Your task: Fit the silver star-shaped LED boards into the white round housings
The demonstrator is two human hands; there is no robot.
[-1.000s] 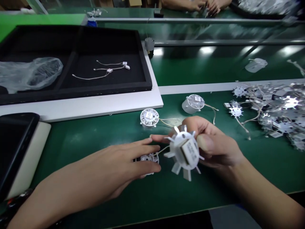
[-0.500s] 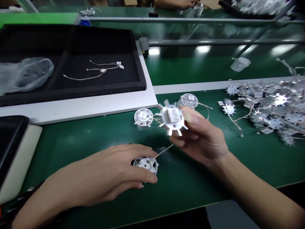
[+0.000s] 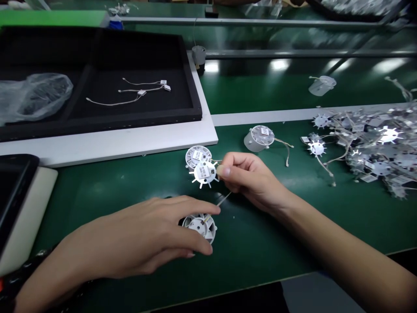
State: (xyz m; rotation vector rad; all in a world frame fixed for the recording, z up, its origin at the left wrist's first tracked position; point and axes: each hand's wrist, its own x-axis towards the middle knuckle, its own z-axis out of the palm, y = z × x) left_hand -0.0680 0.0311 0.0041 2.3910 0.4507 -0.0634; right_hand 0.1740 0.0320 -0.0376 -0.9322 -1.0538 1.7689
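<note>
Right hand (image 3: 256,180) pinches a spoked disc (image 3: 204,174) by its edge between thumb and forefinger, label side showing, out to the left of the fingertips. Left hand (image 3: 159,232) lies low, thumb and forefinger parted around a white cup (image 3: 198,226) on the green bench (image 3: 260,243); whether they press on its wall, I cannot tell. From that cup a thin wire (image 3: 223,200) slants up toward the right hand.

Just behind the held disc, and partly covered by it, stands a second cup (image 3: 196,153) with a labelled disc in its top. Farther back and right, a third cup (image 3: 256,141) trails wires. Well to the right is a heap of discs (image 3: 381,150). Back left, a black tray (image 3: 146,119) on a white board (image 3: 146,140) holds three leads (image 3: 141,93) and a clear bag (image 3: 45,95).
</note>
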